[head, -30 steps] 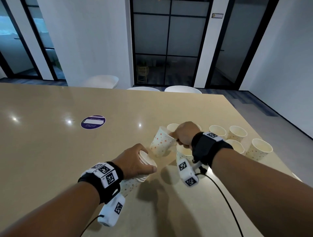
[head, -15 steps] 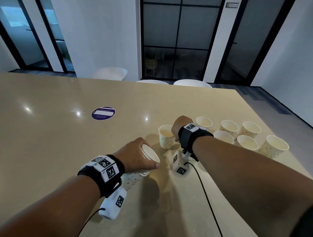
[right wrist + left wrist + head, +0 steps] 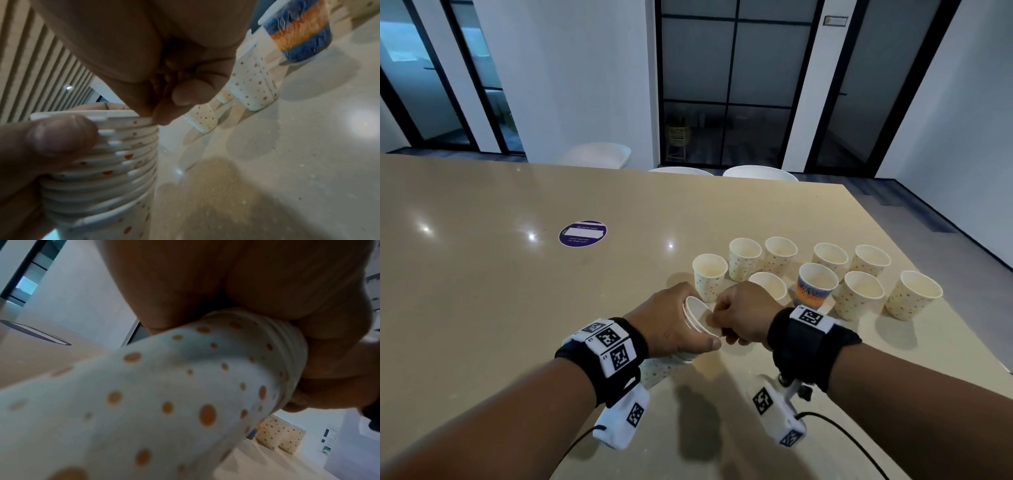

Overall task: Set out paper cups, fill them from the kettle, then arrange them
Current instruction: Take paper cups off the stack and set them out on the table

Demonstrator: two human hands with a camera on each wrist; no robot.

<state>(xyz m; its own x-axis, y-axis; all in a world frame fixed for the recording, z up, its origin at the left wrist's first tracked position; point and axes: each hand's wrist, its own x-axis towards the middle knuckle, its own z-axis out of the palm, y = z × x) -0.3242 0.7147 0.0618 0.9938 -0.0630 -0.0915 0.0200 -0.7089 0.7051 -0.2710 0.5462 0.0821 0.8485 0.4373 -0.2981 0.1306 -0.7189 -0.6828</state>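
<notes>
Setting-out is the step in hand, and it is not finished. At the table's (image 3: 482,308) ten o'clock a round purple sticker (image 3: 582,233) lies flat, well apart from the work. Nearer the middle, at about six o'clock, the left hand (image 3: 671,325) grips a nested stack of dotted paper cups (image 3: 697,317); its fingers and thumb are wrapped around the upper rims, with the stack tilted so its mouth faces toward three o'clock. The left wrist view shows the dotted wall and ribbed rims close against the palm. Just beside it, the right hand (image 3: 743,317) meets the stack's mouth. In the right wrist view, its curled fingertips (image 3: 162,116) are touching the topmost rim, apparently pinching the top cup, though how firm the hold is I cannot tell.

Toward two o'clock stand the cups already placed: nine upright, in two loose rows, eight dotted and one with blue and orange bands (image 3: 813,291). All look empty from the head view. No kettle shows in any view.

My judgement: the next move calls for peeling the top cup free while the left hand holds the rest firmly, so only one comes away. It then goes upright near the nearest placed cup (image 3: 709,275), at about twelve o'clock from the hands.
</notes>
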